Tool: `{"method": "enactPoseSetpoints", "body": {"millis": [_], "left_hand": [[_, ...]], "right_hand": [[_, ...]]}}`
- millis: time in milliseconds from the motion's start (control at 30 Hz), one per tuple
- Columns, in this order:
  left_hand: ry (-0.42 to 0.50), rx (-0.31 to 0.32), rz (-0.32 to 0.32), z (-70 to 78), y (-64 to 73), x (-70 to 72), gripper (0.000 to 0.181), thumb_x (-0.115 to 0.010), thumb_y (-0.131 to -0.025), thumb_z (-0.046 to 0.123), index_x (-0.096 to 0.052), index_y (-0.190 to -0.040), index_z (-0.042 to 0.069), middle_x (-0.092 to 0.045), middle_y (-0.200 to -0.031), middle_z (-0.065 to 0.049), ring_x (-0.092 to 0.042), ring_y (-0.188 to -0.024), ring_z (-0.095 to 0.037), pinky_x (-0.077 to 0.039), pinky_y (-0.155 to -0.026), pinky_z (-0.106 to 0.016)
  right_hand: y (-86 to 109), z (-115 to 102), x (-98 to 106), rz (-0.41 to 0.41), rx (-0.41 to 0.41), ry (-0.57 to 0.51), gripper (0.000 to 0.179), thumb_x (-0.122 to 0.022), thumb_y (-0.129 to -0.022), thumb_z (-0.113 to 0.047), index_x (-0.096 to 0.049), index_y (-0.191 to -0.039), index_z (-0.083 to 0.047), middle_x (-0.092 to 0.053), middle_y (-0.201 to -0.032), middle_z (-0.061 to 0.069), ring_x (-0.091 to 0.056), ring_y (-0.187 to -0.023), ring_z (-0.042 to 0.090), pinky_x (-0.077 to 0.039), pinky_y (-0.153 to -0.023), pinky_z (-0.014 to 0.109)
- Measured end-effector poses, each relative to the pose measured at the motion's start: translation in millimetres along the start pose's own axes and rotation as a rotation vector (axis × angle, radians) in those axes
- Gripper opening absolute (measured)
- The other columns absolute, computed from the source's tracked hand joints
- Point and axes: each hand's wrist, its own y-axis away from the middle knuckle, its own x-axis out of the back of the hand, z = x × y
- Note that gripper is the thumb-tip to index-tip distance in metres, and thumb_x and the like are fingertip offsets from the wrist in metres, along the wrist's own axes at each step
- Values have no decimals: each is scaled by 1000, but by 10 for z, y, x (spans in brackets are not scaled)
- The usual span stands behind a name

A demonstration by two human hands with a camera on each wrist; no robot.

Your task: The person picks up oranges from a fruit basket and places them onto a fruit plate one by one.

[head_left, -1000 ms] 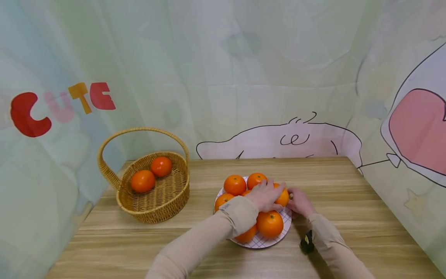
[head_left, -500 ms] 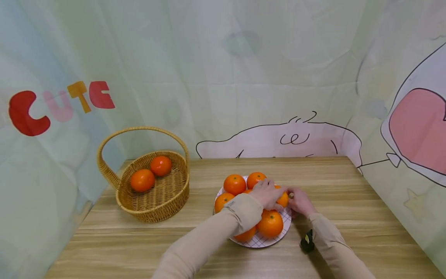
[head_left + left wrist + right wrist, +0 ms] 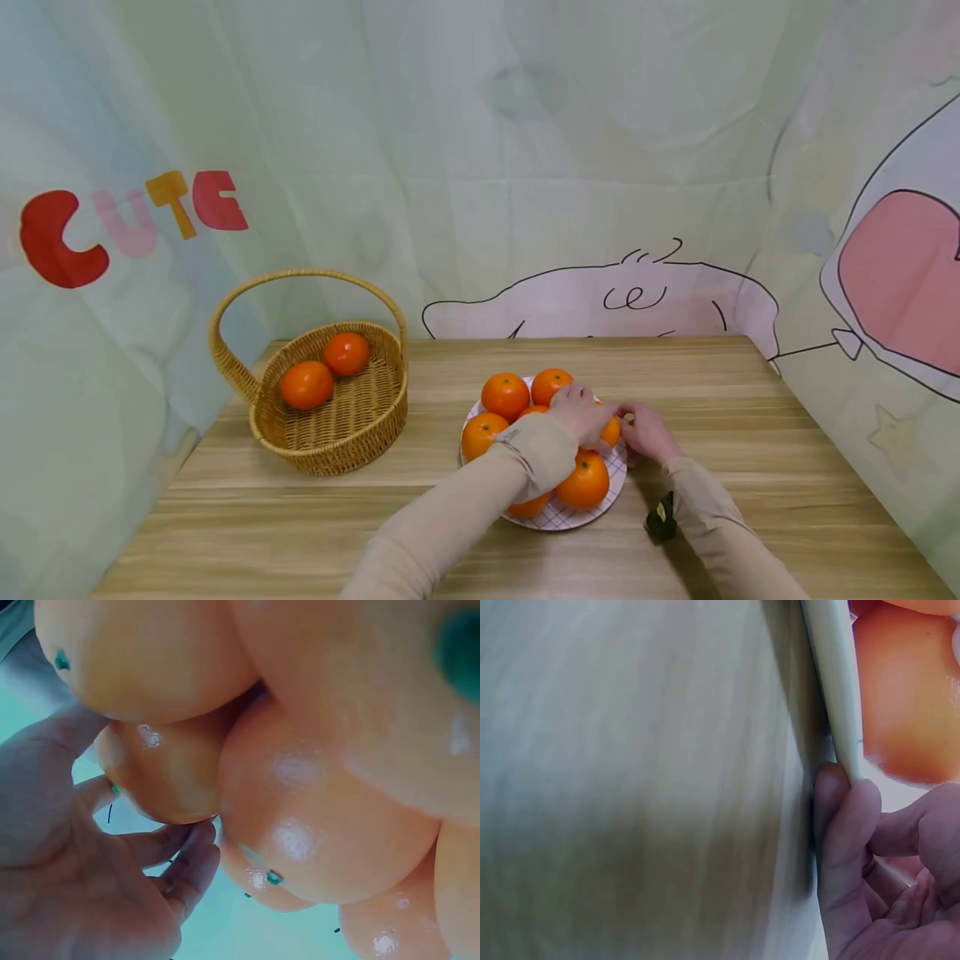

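Several oranges (image 3: 505, 396) sit heaped on a white plate with a grid pattern (image 3: 617, 477) in the head view. My left hand (image 3: 585, 418) reaches across them and holds an orange (image 3: 612, 431) at the plate's right side. In the left wrist view, the thumb and fingers of that hand curl about an orange (image 3: 169, 776); other oranges crowd beside it. At the plate's right edge is my right hand (image 3: 648, 433). The right wrist view has its fingers (image 3: 847, 832) at the plate's rim (image 3: 838, 682), pinching it close to an orange (image 3: 907, 697).
A wicker basket (image 3: 330, 461) with a tall handle stands on the left, two oranges (image 3: 307, 385) inside. A small dark object (image 3: 662, 521) is beside my right sleeve. The wooden table (image 3: 705, 367) meets a printed curtain (image 3: 465, 217) behind.
My left hand and forearm have shifted slightly to the right over the oranges, covering more of the orange at the plate's right side. My right hand has stayed nearly still at the plate's edge.
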Motion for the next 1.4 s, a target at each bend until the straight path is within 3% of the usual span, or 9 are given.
{"method": "enactPoseSetpoints", "body": {"millis": [233, 367, 533, 700, 800, 900, 967, 1200, 1400], "left_hand": [[63, -30, 34, -60, 23, -26, 68, -66, -91, 56, -40, -151, 42, -56, -137, -4, -38, -126, -21, -36, -103, -28], [122, -87, 172, -175, 76, -101, 61, -56, -96, 57, -43, -151, 33, -54, -141, -7, -40, -131, -24, -37, -110, -33], [275, -157, 504, -405, 191, -192, 40, -50, -102, 42, -60, -135, 21, -61, -133, -3, -49, -126, -22, -43, -110, -35], [431, -325, 949, -889, 367, -259, 10, -58, -93, 16, -67, -92, 11, -68, -92, -1, -58, -90, -17, -52, -80, -26], [387, -449, 1216, -1305, 441, -294, 12, -57, -84, 5, -59, -73, 9, -60, -69, -1, -52, -67, -14, -46, -62, -23], [282, -482, 1363, -1738, 535, -323, 22, -54, -82, 5, -51, -61, 11, -51, -55, 1, -45, -53, -11, -39, -52, -21], [184, -473, 1381, -2004, 623, -337, 28, -52, -85, 9, -46, -58, 13, -45, -50, 3, -39, -46, -8, -34, -45, -20], [-278, -452, 1258, -2685, 937, -445, 43, -34, -98, 25, -36, -57, 16, -25, -49, 8, -18, -38, -4, -15, -38, -20], [-309, -307, 1143, -2993, 1109, -569, 39, -38, -94, 25, -36, -57, 16, -27, -48, 6, -16, -42, -4, -17, -39, -21]], "right_hand": [[-13, -10, 13, 0, -6, 24, 15, -53, -95, -4, -60, -98, 9, -58, -57, 6, -52, -38, 5, -50, -41, 28], [-23, -3, 11, 17, 11, 41, 14, -54, -96, -5, -61, -95, 8, -60, -61, 8, -52, -38, 5, -50, -42, 28], [-19, 5, 12, 1, -24, 13, 14, -53, -96, -5, -60, -97, 8, -56, -57, 6, -52, -38, 6, -51, -41, 29], [-17, -7, 11, -8, -51, 30, 16, -53, -98, -7, -60, -100, 7, -55, -55, 4, -53, -38, 7, -51, -42, 28], [-18, -15, 2, -11, -46, 25, 16, -53, -98, -7, -60, -100, 7, -54, -55, 4, -53, -37, 7, -51, -42, 29], [-15, -25, 0, -16, -42, 4, 16, -52, -98, -7, -59, -99, 7, -53, -55, 3, -53, -37, 6, -51, -41, 29], [-15, -28, 2, -17, -38, -1, 16, -52, -98, -7, -59, -99, 7, -52, -54, 2, -52, -36, 6, -51, -40, 29], [-12, -17, 2, -20, -31, 10, 15, -52, -98, -6, -59, -98, 6, -51, -53, 2, -51, -36, 7, -50, -40, 29], [-9, -13, -5, -27, -38, 9, 15, -51, -98, -6, -59, -99, 6, -51, -53, 2, -51, -36, 7, -50, -41, 29]]}}
